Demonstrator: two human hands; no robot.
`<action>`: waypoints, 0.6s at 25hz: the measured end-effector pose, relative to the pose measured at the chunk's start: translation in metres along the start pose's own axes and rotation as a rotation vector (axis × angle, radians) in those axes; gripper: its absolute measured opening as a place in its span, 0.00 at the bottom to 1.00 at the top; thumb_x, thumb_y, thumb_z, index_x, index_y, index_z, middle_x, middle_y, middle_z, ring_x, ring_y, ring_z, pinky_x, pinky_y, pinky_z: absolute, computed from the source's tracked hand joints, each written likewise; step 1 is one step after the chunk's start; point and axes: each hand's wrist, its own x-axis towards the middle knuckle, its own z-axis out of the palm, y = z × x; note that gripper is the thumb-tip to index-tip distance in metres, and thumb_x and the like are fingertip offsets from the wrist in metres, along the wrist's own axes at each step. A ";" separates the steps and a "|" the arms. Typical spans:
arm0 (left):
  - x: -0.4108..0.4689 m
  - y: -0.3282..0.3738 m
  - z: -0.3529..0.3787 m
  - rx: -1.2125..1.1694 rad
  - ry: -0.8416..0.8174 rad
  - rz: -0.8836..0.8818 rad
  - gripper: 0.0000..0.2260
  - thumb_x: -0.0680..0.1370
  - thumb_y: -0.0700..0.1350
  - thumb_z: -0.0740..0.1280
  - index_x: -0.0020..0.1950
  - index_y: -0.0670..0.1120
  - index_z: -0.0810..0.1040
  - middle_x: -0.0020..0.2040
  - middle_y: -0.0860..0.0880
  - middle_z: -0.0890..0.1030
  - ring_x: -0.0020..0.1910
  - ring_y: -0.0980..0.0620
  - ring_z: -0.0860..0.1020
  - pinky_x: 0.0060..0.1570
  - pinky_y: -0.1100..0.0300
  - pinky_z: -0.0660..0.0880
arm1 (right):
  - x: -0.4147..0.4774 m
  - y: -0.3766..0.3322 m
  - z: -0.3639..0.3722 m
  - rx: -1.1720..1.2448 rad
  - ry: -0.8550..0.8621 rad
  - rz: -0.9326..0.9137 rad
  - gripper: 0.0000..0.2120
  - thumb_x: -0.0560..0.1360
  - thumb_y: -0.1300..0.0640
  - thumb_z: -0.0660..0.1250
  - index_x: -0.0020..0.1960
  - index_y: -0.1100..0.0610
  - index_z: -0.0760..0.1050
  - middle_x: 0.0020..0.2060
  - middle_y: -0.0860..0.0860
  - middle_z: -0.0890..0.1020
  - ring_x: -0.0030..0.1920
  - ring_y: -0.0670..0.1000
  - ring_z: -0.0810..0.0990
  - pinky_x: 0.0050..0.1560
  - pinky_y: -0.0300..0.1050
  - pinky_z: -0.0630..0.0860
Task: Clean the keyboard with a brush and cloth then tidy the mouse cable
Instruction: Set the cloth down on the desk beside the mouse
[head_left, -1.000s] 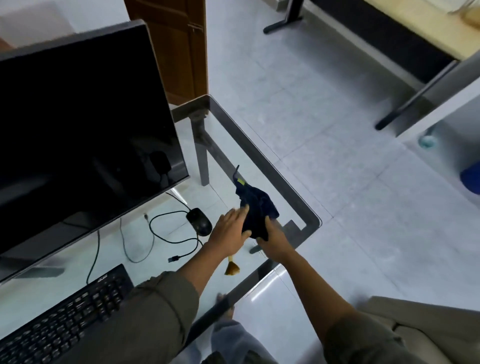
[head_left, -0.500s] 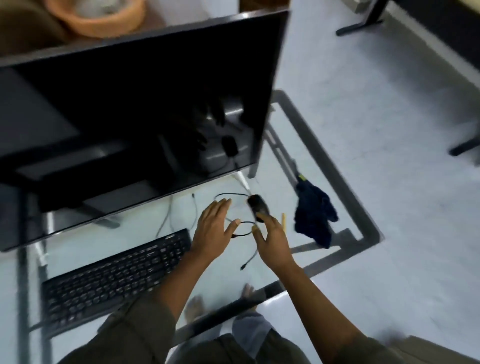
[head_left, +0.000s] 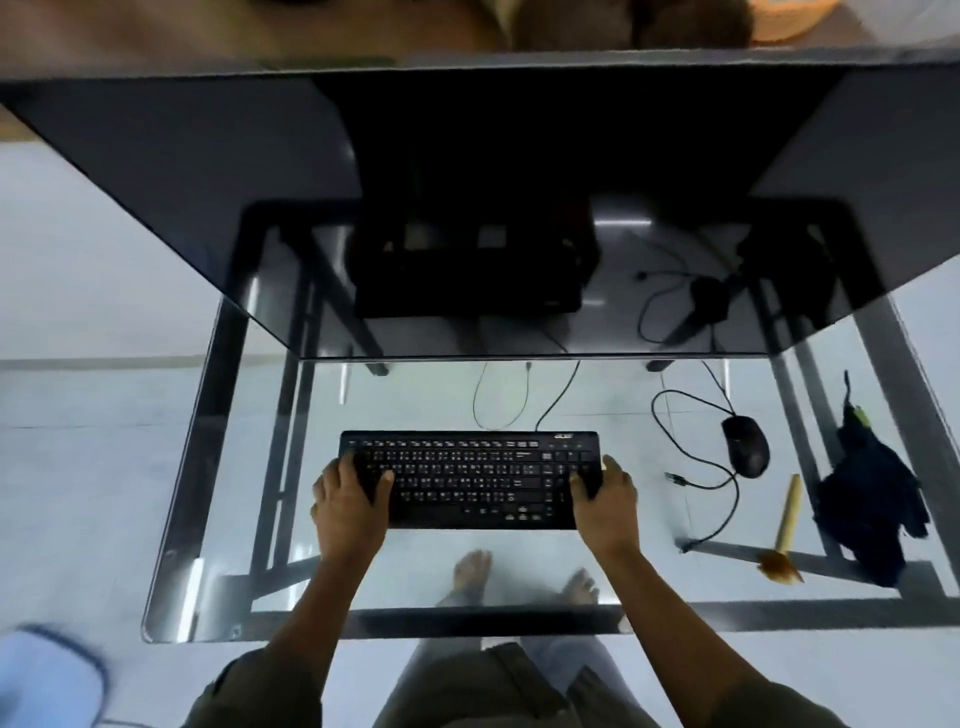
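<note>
1. Left hand (head_left: 349, 501): grips the left end of the keyboard (head_left: 467, 480). Thumb lies across the keys; the other fingers (head_left: 344, 466) curl over the end edge.
2. Right hand (head_left: 607, 501): grips the right end the same way, thumb on the keys, fingers (head_left: 612, 466) wrapped round the outer edge.
3. Keyboard: black, set square to the person, mid-front of the glass table (head_left: 415, 395), spanning the gap between the two hands. Cannot tell whether it is raised or flat on the glass.
4. Mouse (head_left: 746, 453): to the right of the keyboard, apart from the right hand. Mouse cable (head_left: 662, 431) lies in loose loops between keyboard and mouse, with the plug end free on the glass.
5. Brush (head_left: 789, 512): right of the mouse, pale handle, bristles toward the person. Cloth (head_left: 872, 504): dark blue, crumpled, just beside the brush near the table's right edge. Neither hand touches them.
6. Hard to make out: fingertips under the keyboard's ends are hidden. The monitor (head_left: 467, 182) covers the rear of the table, and its dark screen only mirrors the cables. Bare feet (head_left: 470, 571) show blurred through the glass.
</note>
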 end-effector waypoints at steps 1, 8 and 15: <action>0.000 -0.011 -0.002 0.002 0.000 -0.058 0.30 0.78 0.58 0.66 0.73 0.41 0.66 0.68 0.37 0.72 0.68 0.35 0.69 0.64 0.35 0.70 | -0.001 0.002 0.005 -0.003 0.012 0.038 0.19 0.78 0.50 0.66 0.64 0.59 0.73 0.56 0.58 0.78 0.59 0.61 0.75 0.58 0.57 0.76; 0.023 -0.025 -0.012 -0.036 -0.136 -0.033 0.38 0.64 0.63 0.79 0.66 0.45 0.72 0.58 0.43 0.76 0.60 0.40 0.73 0.59 0.40 0.73 | 0.015 0.005 0.015 0.085 0.008 0.208 0.17 0.74 0.43 0.67 0.52 0.57 0.78 0.45 0.56 0.82 0.48 0.59 0.81 0.51 0.56 0.80; 0.093 0.016 -0.020 -0.140 -0.167 0.111 0.36 0.60 0.45 0.83 0.64 0.43 0.72 0.58 0.39 0.76 0.58 0.39 0.71 0.59 0.43 0.72 | 0.056 -0.059 -0.011 0.206 0.082 0.075 0.07 0.74 0.65 0.64 0.49 0.58 0.78 0.39 0.54 0.82 0.39 0.54 0.78 0.34 0.40 0.70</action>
